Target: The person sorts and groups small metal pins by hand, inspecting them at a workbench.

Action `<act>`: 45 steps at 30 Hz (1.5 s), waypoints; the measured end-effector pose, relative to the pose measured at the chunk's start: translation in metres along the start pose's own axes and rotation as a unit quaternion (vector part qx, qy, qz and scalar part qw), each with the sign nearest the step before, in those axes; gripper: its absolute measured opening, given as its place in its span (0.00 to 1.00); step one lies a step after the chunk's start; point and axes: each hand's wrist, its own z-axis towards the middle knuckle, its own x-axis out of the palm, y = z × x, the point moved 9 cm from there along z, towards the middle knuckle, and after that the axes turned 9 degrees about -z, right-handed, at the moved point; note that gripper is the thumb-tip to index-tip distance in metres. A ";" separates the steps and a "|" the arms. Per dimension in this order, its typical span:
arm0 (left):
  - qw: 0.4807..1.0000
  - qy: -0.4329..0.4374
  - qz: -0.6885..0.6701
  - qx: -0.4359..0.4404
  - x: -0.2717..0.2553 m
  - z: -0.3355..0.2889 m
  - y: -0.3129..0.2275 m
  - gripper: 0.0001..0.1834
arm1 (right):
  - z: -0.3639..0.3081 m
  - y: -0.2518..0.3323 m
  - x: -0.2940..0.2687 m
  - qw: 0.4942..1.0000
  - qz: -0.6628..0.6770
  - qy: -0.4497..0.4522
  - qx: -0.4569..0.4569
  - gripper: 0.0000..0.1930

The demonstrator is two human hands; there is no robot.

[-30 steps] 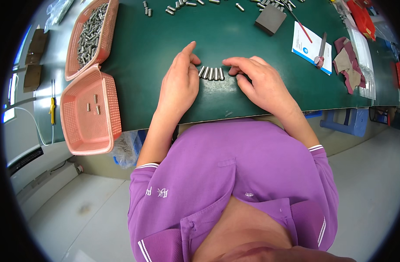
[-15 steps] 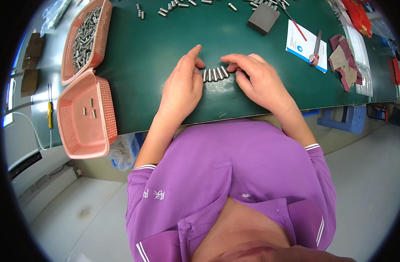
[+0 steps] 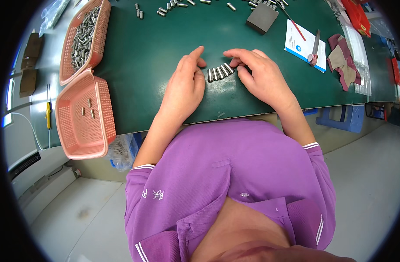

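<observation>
Spreading beneath everything is the green tabletop [image 3: 156, 43], with two pink baskets at its left: the far basket [image 3: 105, 43] heaped with metal pins, the near basket [image 3: 84, 135] holding three. The left hand [image 3: 186, 81] and right hand [image 3: 262, 74] rest either side of a gap, both released, fingers loosely curved, gripping nothing. Beyond the right hand sits a dark grey block [image 3: 262, 18]. Smallest is the row of pins [image 3: 220, 73] between the hands, nearest the right fingertips; contact there cannot be told. Their long axes point away from the person, the leftmost nearly straight, those rightward slanting far-end left. They seem to lie flat.
</observation>
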 end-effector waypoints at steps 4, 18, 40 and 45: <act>1.000 0.002 -0.019 -0.014 -0.002 0.000 0.000 0.22 | 0.001 0.002 -0.001 1.000 -0.005 0.003 -0.001 0.15; 0.998 0.029 0.009 -0.051 0.003 0.007 0.002 0.13 | 0.007 0.001 0.019 0.998 -0.017 0.052 0.023 0.12; 0.992 -0.012 -0.094 -0.084 0.014 -0.005 0.020 0.26 | -0.004 -0.002 0.022 0.988 0.124 0.025 0.089 0.12; 0.993 -0.009 -0.093 -0.077 0.014 -0.006 0.017 0.27 | -0.005 -0.003 0.024 0.989 0.122 0.025 0.085 0.15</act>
